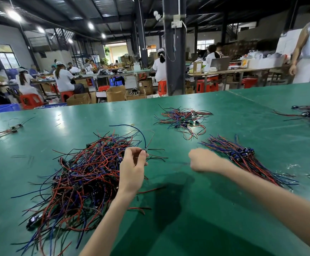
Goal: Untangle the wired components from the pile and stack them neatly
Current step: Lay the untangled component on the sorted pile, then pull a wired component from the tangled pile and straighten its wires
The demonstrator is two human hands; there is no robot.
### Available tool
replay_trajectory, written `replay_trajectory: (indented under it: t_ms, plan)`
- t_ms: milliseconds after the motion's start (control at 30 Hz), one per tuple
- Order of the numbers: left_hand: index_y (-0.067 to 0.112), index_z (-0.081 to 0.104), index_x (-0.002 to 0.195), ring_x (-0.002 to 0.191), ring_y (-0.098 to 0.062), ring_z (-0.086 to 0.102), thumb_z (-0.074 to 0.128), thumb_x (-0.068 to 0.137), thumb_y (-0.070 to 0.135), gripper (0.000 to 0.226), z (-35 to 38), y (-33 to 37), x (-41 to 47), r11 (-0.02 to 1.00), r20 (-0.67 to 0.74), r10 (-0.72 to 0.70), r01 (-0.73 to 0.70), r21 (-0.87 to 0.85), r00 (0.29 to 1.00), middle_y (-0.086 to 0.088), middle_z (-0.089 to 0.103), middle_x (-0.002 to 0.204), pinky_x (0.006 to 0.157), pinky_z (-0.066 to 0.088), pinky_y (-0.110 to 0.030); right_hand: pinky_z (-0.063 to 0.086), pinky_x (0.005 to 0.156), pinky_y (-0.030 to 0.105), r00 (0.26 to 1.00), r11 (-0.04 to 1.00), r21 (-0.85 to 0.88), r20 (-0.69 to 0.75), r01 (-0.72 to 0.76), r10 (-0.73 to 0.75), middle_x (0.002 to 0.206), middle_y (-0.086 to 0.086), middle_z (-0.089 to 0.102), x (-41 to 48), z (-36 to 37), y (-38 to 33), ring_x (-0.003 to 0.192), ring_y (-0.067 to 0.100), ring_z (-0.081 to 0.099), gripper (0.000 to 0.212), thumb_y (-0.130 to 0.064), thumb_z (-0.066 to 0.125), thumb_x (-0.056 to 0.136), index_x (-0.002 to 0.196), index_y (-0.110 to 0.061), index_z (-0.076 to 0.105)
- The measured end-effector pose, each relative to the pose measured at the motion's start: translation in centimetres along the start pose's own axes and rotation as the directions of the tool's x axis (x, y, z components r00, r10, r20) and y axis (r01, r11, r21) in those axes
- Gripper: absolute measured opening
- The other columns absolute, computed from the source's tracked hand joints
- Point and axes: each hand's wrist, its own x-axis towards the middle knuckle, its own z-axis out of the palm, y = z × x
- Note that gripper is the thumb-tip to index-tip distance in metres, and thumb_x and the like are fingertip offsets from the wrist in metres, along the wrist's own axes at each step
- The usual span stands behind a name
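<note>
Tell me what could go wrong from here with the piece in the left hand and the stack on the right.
1. The left hand pinches a wired piece right over the tangled pile. If its wires are caught there, a hard pull may drag others along or tighten knots.
2. The right hand and its arm lie close beside the neat stack. A careless sweep could scatter it.
</note>
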Motion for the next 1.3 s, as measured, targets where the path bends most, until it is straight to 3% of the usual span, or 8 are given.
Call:
replay_trajectory:
  t_ms: [100,200,333,400,533,633,900,1300]
  plan:
    - [0.023,0.053,0.093,0.072,-0.01,0.062,0.057,0.094,0.018,0.007,0.2,0.4,-0.3,0.998,-0.011,0.056,-0.056,-0.011,0.998,0.003,0.064,0.085,0.07,0.049,-0.017,0.04,0.062,0.029,0.979,0.963,0.258,-0.164,-0.079,0.124,0.079,0.014,0.051,4.3,-5.0,0.6,0.088,0.034,0.055,0.022,-0.007,0.047,0.089,0.067,-0.004,0.042]
    - [0.024,0.054,0.092,0.071,-0.001,0.059,0.066,0.088,0.015,0.016,0.5,0.6,-0.9,0.993,0.008,0.114,-0.114,0.005,0.993,0.006,0.064,0.085,0.068,0.045,-0.01,0.039,0.096,0.04,0.972,0.885,0.445,-0.108,-0.139,0.207,0.138,0.027,0.029,7.0,-7.0,0.4,0.123,0.041,0.042,0.054,-0.03,0.05,0.096,0.133,0.006,0.033]
    - [0.028,0.055,0.09,0.068,0.0,0.058,0.071,0.084,0.015,0.021,0.7,0.8,-0.9,0.988,-0.023,0.153,-0.153,-0.003,0.988,0.008,0.064,0.082,0.066,0.044,-0.01,0.047,0.089,0.038,0.998,0.8,0.599,-0.061,0.04,-0.004,0.141,0.018,0.038,4.9,-4.8,-2.5,0.112,0.03,0.055,0.048,-0.018,0.052,0.094,0.137,-0.001,0.039]
    - [0.023,0.056,0.092,0.07,-0.005,0.06,0.071,0.084,0.016,0.018,0.9,0.7,-0.9,0.99,-0.023,0.143,-0.143,-0.014,0.989,0.006,0.065,0.084,0.068,0.048,-0.016,0.052,0.077,0.029,0.984,0.612,0.782,-0.013,0.12,-0.177,0.118,0.009,0.059,2.6,-2.8,-4.0,0.089,0.017,0.062,0.033,0.0,0.056,0.089,0.121,-0.003,0.056]
    - [0.017,0.059,0.092,0.07,-0.002,0.061,0.073,0.082,0.009,0.019,1.6,0.4,-1.4,0.988,0.047,0.147,-0.149,0.039,0.988,0.007,0.066,0.082,0.069,0.049,-0.016,0.054,0.068,0.025,0.929,-0.114,0.991,0.024,-0.071,-0.369,0.088,0.002,0.066,-1.9,0.3,-4.7,0.076,0.012,0.066,0.024,-0.001,0.063,0.077,0.1,-0.008,0.063]
    - [0.014,0.061,0.093,0.076,-0.008,0.066,0.072,0.08,0.001,0.021,2.4,0.3,-2.0,0.993,0.153,0.111,-0.114,0.012,0.982,0.005,0.07,0.086,0.075,0.051,-0.018,0.054,0.065,0.025,0.954,-0.34,0.936,-0.012,-0.095,-0.3,0.084,0.003,0.068,-3.3,1.8,-4.1,0.072,0.014,0.064,0.021,-0.019,0.061,0.085,0.103,-0.009,0.066]
    - [0.007,0.06,0.093,0.065,-0.01,0.067,0.06,0.086,-0.009,0.018,3.4,0.4,-2.8,0.97,0.343,-0.153,0.207,-0.128,0.927,-0.01,0.068,0.085,0.063,0.055,-0.022,0.051,0.049,0.019,0.997,-0.375,0.926,-0.013,0.038,0.07,0.064,0.003,0.066,-3.8,3.5,-2.4,0.049,0.006,0.056,0.016,-0.013,0.06,0.086,0.083,0.001,0.067]
    - [0.002,0.063,0.085,0.054,-0.013,0.064,0.052,0.091,-0.009,0.016,3.4,1.2,-3.7,0.872,0.569,-0.357,0.483,-0.081,0.741,-0.008,0.069,0.07,0.054,0.054,-0.022,0.045,0.042,0.019,0.984,-0.409,0.91,0.013,0.063,0.18,0.06,0.005,0.064,-3.8,5.1,-1.4,0.044,0.009,0.051,0.012,-0.019,0.074,0.063,0.062,-0.008,0.071]
